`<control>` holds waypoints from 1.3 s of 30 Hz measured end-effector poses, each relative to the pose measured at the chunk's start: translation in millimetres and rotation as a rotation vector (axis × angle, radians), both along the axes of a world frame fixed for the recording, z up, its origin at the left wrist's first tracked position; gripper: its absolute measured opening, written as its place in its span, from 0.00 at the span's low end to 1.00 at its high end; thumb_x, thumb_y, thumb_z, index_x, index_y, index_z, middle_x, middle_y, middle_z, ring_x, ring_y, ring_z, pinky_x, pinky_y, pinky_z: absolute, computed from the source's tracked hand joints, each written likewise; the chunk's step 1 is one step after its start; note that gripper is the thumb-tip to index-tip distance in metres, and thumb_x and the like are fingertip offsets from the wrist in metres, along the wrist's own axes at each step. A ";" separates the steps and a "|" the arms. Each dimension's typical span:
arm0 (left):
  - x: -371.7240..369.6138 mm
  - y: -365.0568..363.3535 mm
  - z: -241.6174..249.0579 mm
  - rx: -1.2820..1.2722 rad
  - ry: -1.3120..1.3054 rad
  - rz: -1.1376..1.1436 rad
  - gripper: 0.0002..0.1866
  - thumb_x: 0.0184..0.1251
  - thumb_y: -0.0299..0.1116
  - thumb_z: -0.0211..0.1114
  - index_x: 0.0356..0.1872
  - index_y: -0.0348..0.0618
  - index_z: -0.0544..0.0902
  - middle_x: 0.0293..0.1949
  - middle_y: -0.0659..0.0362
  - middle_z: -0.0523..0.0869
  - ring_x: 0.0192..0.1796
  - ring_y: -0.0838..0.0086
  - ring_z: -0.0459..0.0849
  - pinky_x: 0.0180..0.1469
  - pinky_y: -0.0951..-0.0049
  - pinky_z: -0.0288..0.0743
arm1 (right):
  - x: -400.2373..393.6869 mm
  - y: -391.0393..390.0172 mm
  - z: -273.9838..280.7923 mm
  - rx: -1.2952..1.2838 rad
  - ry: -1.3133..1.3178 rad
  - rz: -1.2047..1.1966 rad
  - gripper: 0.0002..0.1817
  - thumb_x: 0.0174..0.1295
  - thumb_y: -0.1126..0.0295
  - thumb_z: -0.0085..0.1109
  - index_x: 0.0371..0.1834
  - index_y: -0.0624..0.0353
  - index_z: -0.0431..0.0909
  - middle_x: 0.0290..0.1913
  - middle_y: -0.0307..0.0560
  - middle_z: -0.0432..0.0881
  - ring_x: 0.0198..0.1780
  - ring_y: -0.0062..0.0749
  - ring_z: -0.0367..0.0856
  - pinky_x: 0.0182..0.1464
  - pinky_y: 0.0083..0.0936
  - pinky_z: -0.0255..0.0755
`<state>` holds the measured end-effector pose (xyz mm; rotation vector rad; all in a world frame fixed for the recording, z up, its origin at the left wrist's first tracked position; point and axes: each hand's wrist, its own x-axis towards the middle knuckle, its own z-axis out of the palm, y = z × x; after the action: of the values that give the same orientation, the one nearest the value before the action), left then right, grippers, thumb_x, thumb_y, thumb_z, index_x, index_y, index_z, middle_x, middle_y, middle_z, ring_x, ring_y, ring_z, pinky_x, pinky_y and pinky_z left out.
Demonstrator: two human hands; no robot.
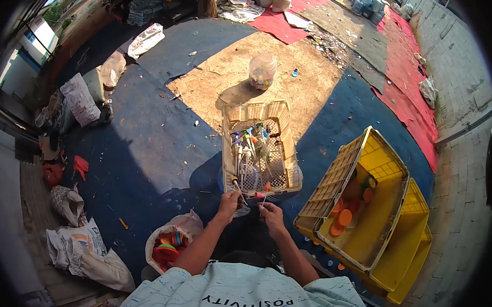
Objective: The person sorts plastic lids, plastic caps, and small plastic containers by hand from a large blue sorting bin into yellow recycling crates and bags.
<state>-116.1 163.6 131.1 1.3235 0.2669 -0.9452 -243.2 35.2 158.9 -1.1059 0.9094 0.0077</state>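
A cream plastic crate stands in front of me, holding several pump dispenser tops with thin tubes. At its near edge my left hand is closed, fingers pinched together. A clear plastic piece shows right beside these fingers, and I cannot tell what they grip. My right hand is closed on the thin tube of a pump top with a pinkish-red head, which points up toward the crate's rim. An orange piece lies inside the crate near that rim.
Yellow crates stand at right, one with orange lids inside. A white sack of red lids is by my left arm. Beyond the cream crate stands a clear container. More sacks lie left; a block wall runs right.
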 end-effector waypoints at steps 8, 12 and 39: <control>52.0 -80.6 -50.1 0.430 -0.311 -0.300 0.13 0.66 0.38 0.61 0.31 0.36 0.82 0.23 0.62 0.80 0.25 0.80 0.76 0.27 0.78 0.69 | 34.6 -92.9 -66.0 -0.696 0.138 0.364 0.20 0.59 0.64 0.63 0.49 0.67 0.77 0.40 0.53 0.83 0.42 0.40 0.82 0.45 0.32 0.73; 24.4 -59.9 -40.5 0.508 -0.376 -0.368 0.14 0.65 0.38 0.61 0.35 0.33 0.82 0.25 0.61 0.80 0.28 0.79 0.77 0.29 0.77 0.70 | 20.7 -96.7 -65.9 -0.663 0.252 0.455 0.25 0.57 0.61 0.64 0.53 0.67 0.74 0.46 0.60 0.82 0.49 0.49 0.81 0.52 0.37 0.72; -178.3 194.1 4.3 0.271 -0.062 -0.737 0.24 0.69 0.50 0.58 0.31 0.35 0.86 0.24 0.60 0.83 0.25 0.76 0.78 0.29 0.76 0.69 | -261.2 206.1 25.8 -0.625 0.348 0.214 0.24 0.61 0.61 0.59 0.56 0.65 0.73 0.54 0.64 0.78 0.58 0.56 0.75 0.60 0.42 0.69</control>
<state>-294.4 357.7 135.4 1.7416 -0.1687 -1.5142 -504.4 241.3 184.7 -1.8217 1.1345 0.1003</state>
